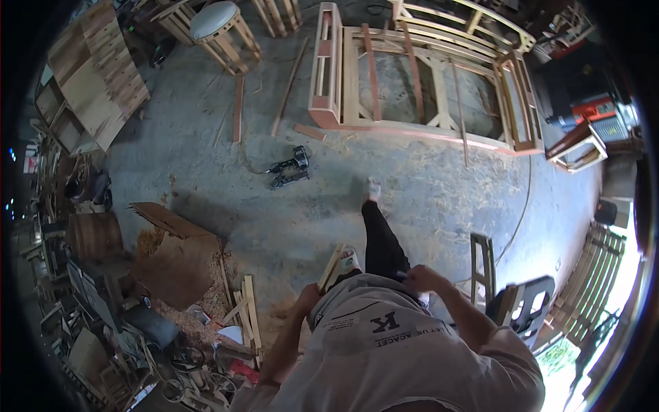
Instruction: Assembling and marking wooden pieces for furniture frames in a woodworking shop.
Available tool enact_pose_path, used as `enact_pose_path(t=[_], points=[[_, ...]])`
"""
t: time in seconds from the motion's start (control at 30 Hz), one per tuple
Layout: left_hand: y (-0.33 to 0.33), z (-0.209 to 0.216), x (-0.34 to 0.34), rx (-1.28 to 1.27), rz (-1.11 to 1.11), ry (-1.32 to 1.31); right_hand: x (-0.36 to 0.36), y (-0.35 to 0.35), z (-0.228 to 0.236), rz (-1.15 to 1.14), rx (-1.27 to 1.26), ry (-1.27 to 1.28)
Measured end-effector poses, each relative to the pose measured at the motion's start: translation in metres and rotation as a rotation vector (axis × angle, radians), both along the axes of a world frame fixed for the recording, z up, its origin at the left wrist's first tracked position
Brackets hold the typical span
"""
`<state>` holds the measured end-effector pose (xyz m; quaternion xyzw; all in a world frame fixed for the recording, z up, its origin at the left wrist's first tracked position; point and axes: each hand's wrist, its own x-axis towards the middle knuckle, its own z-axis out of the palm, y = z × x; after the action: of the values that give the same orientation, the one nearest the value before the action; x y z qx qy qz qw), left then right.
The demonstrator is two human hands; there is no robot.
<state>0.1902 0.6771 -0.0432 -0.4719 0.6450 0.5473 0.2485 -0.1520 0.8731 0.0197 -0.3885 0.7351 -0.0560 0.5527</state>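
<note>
My left hand (pixel 311 298) is closed round the lower end of a short pale wooden strip (pixel 333 266), which slants up beside my left foot. My right hand (pixel 421 279) is at my right thigh, its fingers curled. Something small shows by its fingertips, too blurred to name. One leg in black trousers (pixel 382 240) is stretched forward on the concrete floor. Well ahead of both hands, a black nail gun (pixel 292 169) lies on its side with a hose running from it.
A large wooden sofa frame (pixel 425 132) stands ahead to the right. Loose strips (pixel 238 110) lie left of it. Near left are a cardboard sheet (pixel 171 268), wood shavings and scrap wood (pixel 248 309). A plastic chair (pixel 532 302) and a small wooden frame (pixel 482 268) stand right.
</note>
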Motion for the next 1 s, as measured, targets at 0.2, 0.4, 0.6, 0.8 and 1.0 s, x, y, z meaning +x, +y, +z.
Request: enact_pose_path(t=[0.2,0.4,0.6,0.8,1.0], points=[[-0.13,-0.011,-0.074,-0.199,0.088,-0.08,-0.118,-0.192,-0.008,0.232,-0.226,-0.083],[-0.282,0.118,-0.18,-0.323,0.186,-0.088,-0.206,-0.339,0.015,0.354,-0.173,-0.179],[-0.42,0.116,-0.215,-0.386,0.149,-0.074,-0.231,-0.469,-0.002,0.178,-0.127,-0.237],[-0.63,0.046,-0.211,-0.29,-0.046,-0.038,-0.204,-0.622,-0.055,-0.019,-0.044,-0.175],[-0.813,0.036,-0.202,-0.144,-0.226,-0.043,-0.162,-0.781,-0.037,-0.016,-0.115,-0.188]])
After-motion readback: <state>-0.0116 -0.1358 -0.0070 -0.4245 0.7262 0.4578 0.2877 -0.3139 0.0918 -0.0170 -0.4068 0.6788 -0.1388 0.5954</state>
